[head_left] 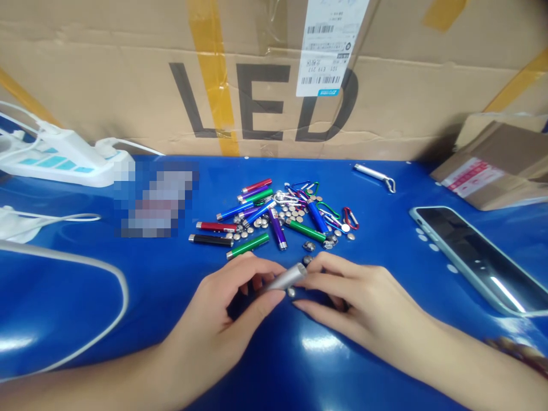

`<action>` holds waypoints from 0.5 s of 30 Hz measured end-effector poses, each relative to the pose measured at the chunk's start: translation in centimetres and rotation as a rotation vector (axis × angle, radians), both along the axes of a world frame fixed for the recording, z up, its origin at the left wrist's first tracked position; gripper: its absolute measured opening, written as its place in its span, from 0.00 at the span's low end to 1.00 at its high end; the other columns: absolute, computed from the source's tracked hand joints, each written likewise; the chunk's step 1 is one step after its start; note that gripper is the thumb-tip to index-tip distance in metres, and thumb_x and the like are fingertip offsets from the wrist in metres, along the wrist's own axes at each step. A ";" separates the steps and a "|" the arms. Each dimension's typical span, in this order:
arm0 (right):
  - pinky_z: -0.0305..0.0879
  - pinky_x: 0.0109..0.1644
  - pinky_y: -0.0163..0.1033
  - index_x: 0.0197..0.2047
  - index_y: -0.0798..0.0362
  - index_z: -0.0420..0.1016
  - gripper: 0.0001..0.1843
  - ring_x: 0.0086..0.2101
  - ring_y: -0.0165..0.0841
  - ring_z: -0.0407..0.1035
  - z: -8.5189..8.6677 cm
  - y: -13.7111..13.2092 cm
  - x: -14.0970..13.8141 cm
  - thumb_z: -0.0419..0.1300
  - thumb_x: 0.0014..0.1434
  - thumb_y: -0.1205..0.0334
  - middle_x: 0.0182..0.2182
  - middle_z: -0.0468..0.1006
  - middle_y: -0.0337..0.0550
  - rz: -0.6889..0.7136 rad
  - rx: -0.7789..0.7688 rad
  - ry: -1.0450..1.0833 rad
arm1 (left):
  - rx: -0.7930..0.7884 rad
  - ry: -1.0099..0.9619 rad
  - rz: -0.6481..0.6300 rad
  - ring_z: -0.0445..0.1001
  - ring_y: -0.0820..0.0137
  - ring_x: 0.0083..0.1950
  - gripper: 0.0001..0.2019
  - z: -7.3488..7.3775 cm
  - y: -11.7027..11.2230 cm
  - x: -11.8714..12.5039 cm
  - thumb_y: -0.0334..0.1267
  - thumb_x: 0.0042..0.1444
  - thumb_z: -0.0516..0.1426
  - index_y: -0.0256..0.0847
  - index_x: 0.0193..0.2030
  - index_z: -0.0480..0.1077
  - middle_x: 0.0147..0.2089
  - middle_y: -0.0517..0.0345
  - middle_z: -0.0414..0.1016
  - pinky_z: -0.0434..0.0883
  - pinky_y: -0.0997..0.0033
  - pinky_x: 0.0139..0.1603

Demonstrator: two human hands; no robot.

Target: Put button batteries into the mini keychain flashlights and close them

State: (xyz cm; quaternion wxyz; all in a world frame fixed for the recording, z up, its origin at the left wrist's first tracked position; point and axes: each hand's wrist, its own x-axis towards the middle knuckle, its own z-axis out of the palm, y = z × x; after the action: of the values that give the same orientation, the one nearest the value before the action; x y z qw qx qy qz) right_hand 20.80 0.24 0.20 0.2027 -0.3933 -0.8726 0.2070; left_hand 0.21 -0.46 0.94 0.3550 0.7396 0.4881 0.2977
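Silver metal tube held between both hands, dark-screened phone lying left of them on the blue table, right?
No. Head view: the silver metal tube is held between left hand and right hand, but the dark-screened phone lies right of them on the blue table.

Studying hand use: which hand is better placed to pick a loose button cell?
Probably the right hand: it lies nearest the button cells, while the left hand grips the silver tube.

Light: bright, even, overhead.
Glare: white patches on blue tabletop [317, 342], lower centre; streak on phone [479, 257].
Shadow: soft, between left hand [222, 325] and right hand [363, 302].
Blur: pixelated block, centre left.
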 end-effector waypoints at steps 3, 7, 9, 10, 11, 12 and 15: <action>0.67 0.35 0.31 0.42 0.49 0.76 0.10 0.31 0.26 0.70 -0.1 0.1 0.1 0.54 0.62 0.60 0.36 0.74 0.40 0.022 -0.027 0.021 | -0.002 0.004 -0.008 0.66 0.75 0.30 0.07 -0.1 -0.1 0.0 0.36 0.58 0.55 0.47 0.41 0.73 0.31 0.64 0.72 0.66 0.79 0.32; 0.65 0.33 0.29 0.42 0.48 0.76 0.09 0.31 0.25 0.70 -0.5 0.2 0.1 0.56 0.61 0.61 0.36 0.74 0.38 0.039 -0.040 0.051 | 0.003 0.005 -0.021 0.66 0.75 0.30 0.08 -0.2 0.0 -0.1 0.36 0.58 0.55 0.47 0.43 0.72 0.32 0.65 0.72 0.66 0.80 0.32; 0.64 0.30 0.28 0.40 0.48 0.76 0.07 0.29 0.24 0.69 -0.6 0.3 0.1 0.57 0.59 0.62 0.34 0.74 0.37 0.021 -0.049 0.074 | 0.000 0.007 -0.039 0.67 0.76 0.30 0.08 -0.2 0.0 -0.1 0.36 0.58 0.55 0.47 0.43 0.72 0.32 0.65 0.73 0.66 0.80 0.32; 0.63 0.28 0.27 0.39 0.48 0.76 0.06 0.28 0.24 0.69 -0.6 0.3 0.0 0.58 0.58 0.62 0.33 0.74 0.37 0.006 -0.057 0.082 | 0.000 0.009 -0.050 0.67 0.76 0.31 0.08 -0.2 0.1 -0.2 0.36 0.58 0.55 0.47 0.43 0.72 0.32 0.65 0.73 0.66 0.80 0.32; 0.61 0.26 0.27 0.38 0.49 0.75 0.05 0.27 0.24 0.68 -0.5 0.3 0.0 0.60 0.57 0.62 0.32 0.74 0.36 -0.008 -0.064 0.088 | 0.003 0.011 -0.064 0.67 0.76 0.31 0.07 -0.1 0.1 -0.2 0.35 0.58 0.55 0.48 0.42 0.72 0.32 0.66 0.73 0.66 0.81 0.32; 0.60 0.25 0.27 0.37 0.49 0.75 0.05 0.26 0.23 0.68 -0.5 0.3 0.0 0.61 0.56 0.62 0.30 0.74 0.36 -0.018 -0.075 0.089 | 0.010 0.010 -0.076 0.67 0.76 0.31 0.07 -0.1 0.1 -0.2 0.35 0.58 0.55 0.48 0.42 0.72 0.32 0.66 0.72 0.66 0.81 0.32; 0.61 0.24 0.26 0.35 0.50 0.75 0.03 0.24 0.23 0.67 -0.3 0.3 0.0 0.62 0.55 0.64 0.29 0.74 0.34 -0.003 -0.100 0.090 | 0.029 0.011 -0.080 0.68 0.76 0.32 0.06 -0.2 0.1 -0.2 0.34 0.58 0.55 0.48 0.40 0.72 0.32 0.66 0.72 0.66 0.81 0.33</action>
State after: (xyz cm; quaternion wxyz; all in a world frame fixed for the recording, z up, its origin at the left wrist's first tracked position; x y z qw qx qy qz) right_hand 20.84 0.58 -0.09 0.2218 -0.3945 -0.8506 0.2676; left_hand -0.04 -0.35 0.78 0.3531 0.7652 0.4558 0.2863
